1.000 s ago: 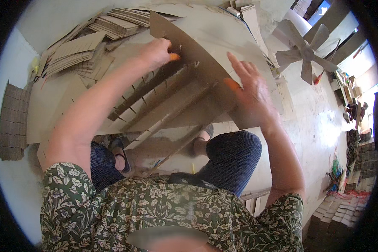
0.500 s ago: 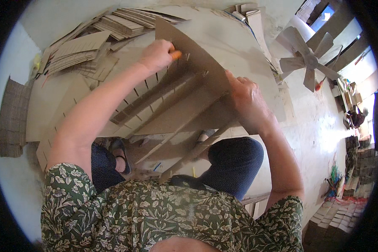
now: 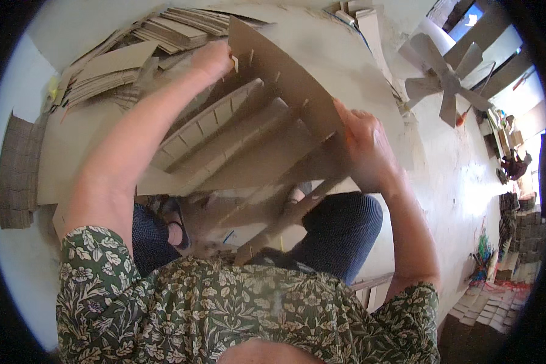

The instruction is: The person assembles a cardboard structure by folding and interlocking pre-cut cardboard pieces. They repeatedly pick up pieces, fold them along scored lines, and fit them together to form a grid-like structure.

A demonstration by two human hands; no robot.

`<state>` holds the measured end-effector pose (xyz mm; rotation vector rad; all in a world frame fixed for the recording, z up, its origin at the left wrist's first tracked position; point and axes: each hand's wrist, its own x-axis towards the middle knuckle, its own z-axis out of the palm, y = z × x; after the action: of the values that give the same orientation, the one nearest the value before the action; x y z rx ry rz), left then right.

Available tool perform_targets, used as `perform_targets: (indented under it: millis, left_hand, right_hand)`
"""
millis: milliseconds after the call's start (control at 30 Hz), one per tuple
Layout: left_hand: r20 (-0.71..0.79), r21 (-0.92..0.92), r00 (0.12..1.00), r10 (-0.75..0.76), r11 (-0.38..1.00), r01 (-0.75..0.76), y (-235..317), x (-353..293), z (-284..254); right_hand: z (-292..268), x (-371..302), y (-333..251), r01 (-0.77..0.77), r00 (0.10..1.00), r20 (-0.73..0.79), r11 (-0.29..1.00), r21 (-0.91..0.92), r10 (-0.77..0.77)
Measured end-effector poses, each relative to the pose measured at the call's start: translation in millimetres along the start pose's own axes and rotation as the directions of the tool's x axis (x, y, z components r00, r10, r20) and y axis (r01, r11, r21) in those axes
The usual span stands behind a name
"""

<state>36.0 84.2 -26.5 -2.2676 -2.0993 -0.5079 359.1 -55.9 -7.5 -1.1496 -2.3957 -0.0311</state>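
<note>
Cardboard sheet (image 3: pixel 285 70) slants between the fingers (image 3: pixel 361 117); right hand (image 3: pixel 370 144) grasping one end; left hand (image 3: pixel 212 59) curled beside the other, hold unclear.

From my distant post, I saw the cardboard sheet (image 3: pixel 282 64) reaching from beside the left hand (image 3: pixel 212 59) to the right hand (image 3: pixel 367 141), cardboard strips (image 3: pixel 209 123) nearer between them, piled cardboard (image 3: pixel 110 68) left of the left hand, and a fan (image 3: pixel 450 80) beyond the right.

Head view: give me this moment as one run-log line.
left hand: at upper end of cardboard panel | right hand: gripping panel's right edge | cardboard strips: crosswise to panel | cardboard stack: upper left
</note>
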Motion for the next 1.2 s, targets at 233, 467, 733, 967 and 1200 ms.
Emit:
perform_targets:
  millis: [233, 467, 733, 967, 1200]
  left_hand:
    - [-0.274, -0.178, 0.896, 0.351, 0.897, -0.405, 66, -60, -7]
    - [-0.06, -0.231, 0.872, 0.486, 0.843, -0.486, 125, -128, -7]
    - [0.187, -0.234, 0.914, 0.359, 0.92, -0.314, 127, -95, 21]
    - [0.067, -0.17, 0.939, 0.337, 0.931, -0.322, 122, -87, 19]
    - [0.221, -0.342, 0.885, 0.41, 0.882, -0.324, 171, -102, -14]
  right_hand:
    - [14, 11, 8, -0.066, 0.996, 0.052, 0.998, -0.014, 0.067]
    - [13, 29, 7, -0.142, 0.989, 0.054, 0.989, 0.051, 0.139]
    - [20, 35, 21, -0.175, 0.984, 0.012, 0.983, 0.054, 0.175]
    - [5, -50, 32, -0.265, 0.928, -0.249, 0.961, 0.08, 0.276]
    - [19, -47, 26, -0.282, 0.93, -0.204, 0.949, 0.144, 0.307]
